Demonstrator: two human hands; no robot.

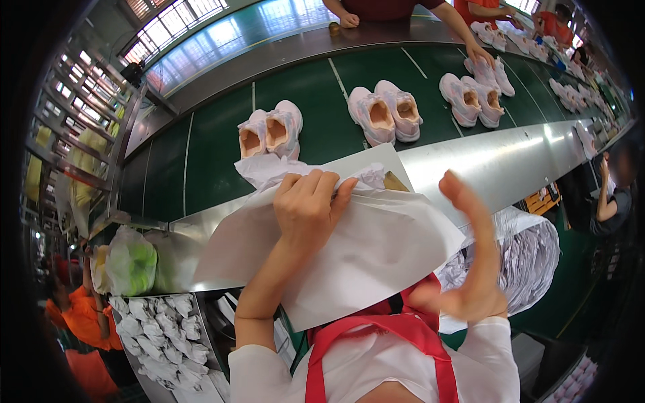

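Left hand (308, 208) closed over the crumpled top edge of a large white paper sheet (363, 258), fingers curled at 12 o'clock of the sheet, holding it. Right hand (474, 252) at 3 o'clock of the sheet, held wide and flat, edge-on, fingers straight up, touching nothing. Sheet spread at picture centre, over the steel edge of the surface (490, 161). Just beyond, at 12 o'clock, a pair of pink shoes (271, 131) on the green conveyor belt (215, 144); more pairs at 1 and 2 o'clock. At 4 o'clock, a stack of white paper (531, 255). At 8 o'clock, a bin of crumpled paper balls (164, 336).
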